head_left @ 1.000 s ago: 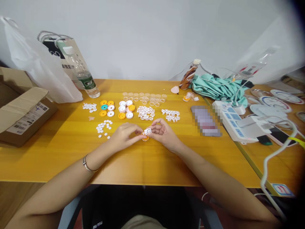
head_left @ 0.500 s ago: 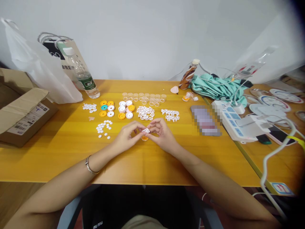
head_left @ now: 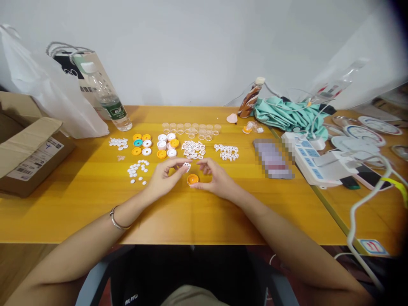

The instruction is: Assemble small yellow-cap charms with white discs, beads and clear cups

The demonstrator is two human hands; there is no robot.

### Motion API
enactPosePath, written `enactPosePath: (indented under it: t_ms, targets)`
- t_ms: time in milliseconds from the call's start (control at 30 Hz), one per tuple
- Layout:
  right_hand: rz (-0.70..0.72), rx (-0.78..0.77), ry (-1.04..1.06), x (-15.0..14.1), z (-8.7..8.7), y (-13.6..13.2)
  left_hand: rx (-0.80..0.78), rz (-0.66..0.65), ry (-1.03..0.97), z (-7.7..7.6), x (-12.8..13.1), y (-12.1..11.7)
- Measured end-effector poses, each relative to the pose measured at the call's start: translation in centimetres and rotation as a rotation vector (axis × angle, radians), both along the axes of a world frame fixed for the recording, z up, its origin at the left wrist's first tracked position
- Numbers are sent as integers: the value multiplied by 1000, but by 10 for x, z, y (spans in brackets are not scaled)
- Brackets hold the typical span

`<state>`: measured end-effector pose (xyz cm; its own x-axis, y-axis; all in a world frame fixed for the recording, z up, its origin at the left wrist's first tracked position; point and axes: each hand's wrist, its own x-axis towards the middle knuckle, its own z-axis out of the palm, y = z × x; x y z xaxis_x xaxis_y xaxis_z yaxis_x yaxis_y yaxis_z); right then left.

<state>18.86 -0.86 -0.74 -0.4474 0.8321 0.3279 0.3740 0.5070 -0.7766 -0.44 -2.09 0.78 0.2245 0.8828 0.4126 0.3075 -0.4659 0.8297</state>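
Note:
Between the thumb and fingers of my left hand [head_left: 164,177] is a small white perforated plastic piece [head_left: 187,167]. My right hand [head_left: 218,180] is open, its curled fingers well apart from the thumb. The right thumb tip overlaps the near edge of a round orange cap [head_left: 192,179] on the table; whether it touches, I cannot tell. Beyond my hands lie a pile of similar white perforated pieces [head_left: 193,149] and, to its right, rows of small white pieces [head_left: 226,152]. Orange, white and teal round caps [head_left: 146,143] stand in groups to the left.
Clear little cups [head_left: 194,128] line the back. White discs [head_left: 137,169] lie left, near a cardboard box [head_left: 38,157] and water bottle [head_left: 116,110]. On the right are a phone [head_left: 273,158], a power strip [head_left: 309,161], a brown drink bottle [head_left: 251,98] and green fabric [head_left: 287,114].
My hands have moved apart. The white perforated piece, between both hands before, is now in my left hand alone, shifted left and up. The orange cap shows more fully.

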Motion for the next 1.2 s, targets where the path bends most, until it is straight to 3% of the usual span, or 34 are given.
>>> enactPosePath:
  t_ms: [100, 233, 400, 1000, 1200]
  targets:
    - [26, 26, -110, 0, -7, 4, -31, 11, -20, -4, -3, 5]
    - [-8, 42, -107, -4, -16, 9, -55, 19, 8, -13, -1, 8]
    - [-39, 38, -112, -6, -19, 14, 22, 17, 131, -19, 1, 10]
    - [-11, 61, -128, -7, -18, 12, 115, -88, 336, -13, 1, 10]
    - [1, 49, -126, -7, -17, 12, 96, -136, 313, -15, 1, 11]
